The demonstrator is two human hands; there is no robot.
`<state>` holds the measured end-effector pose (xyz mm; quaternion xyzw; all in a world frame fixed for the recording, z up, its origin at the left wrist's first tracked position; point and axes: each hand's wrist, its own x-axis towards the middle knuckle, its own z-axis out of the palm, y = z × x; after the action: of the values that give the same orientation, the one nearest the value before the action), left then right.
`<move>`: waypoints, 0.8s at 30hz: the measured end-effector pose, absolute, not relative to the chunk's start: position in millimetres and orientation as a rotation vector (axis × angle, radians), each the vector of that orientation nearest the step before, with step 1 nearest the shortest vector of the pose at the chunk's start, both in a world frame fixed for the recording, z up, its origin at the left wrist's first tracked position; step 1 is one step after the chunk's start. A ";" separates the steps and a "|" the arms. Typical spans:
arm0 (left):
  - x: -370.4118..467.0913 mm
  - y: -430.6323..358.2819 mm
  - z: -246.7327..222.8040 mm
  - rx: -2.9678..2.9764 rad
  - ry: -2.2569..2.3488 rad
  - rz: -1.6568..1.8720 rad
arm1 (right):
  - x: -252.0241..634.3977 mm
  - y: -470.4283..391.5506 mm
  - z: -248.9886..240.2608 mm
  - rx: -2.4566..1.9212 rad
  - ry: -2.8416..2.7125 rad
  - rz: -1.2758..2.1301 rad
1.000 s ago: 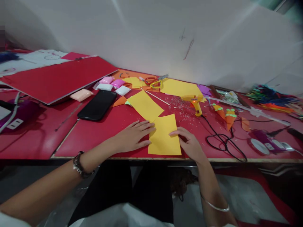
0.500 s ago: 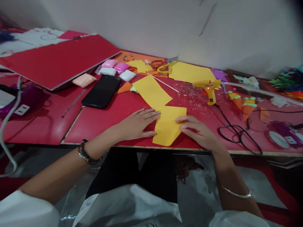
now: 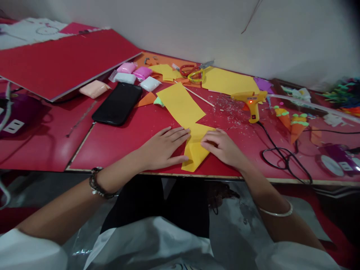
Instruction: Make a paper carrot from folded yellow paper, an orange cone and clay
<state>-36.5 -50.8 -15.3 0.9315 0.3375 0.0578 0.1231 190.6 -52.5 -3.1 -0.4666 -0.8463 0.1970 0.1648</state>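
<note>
A sheet of yellow paper (image 3: 193, 153) lies near the table's front edge, its right side curling over toward the left. My left hand (image 3: 164, 148) rests flat along the sheet's left edge, fingers stretched out. At the other side, my right hand (image 3: 225, 148) has its fingers bent and pressed together on the lifted right edge of the paper. Part of that edge is hidden under the right hand. Just beyond, another yellow paper piece (image 3: 181, 103) lies flat, meeting the first sheet near my left fingertips.
Left of the paper is a black phone (image 3: 117, 104), with clay packets (image 3: 125, 78) behind it. Scissors (image 3: 195, 73), a thin stick (image 3: 199, 96) and a yellow glue gun (image 3: 251, 103) with a looped cord lie farther back. Orange paper cones (image 3: 297, 129) sit at right.
My right hand has moved left and curled, bringing the paper's right edge up and over. My left hand stays in place. The view has shifted slightly.
</note>
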 end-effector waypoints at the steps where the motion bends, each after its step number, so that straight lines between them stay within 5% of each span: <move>1: -35.9 -51.2 -15.2 2.707 0.988 0.176 | 187.6 -51.3 -3.5 -1.325 -2.411 0.541; 24: -21.6 -63.9 -18.2 2.651 1.189 0.315 | 176.7 -53.3 -19.0 -1.524 -2.331 0.163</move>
<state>-21.6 -63.9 -18.2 0.9017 0.4043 0.1071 0.1094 176.7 -53.3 -19.0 -0.5378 -0.8227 0.0575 0.1748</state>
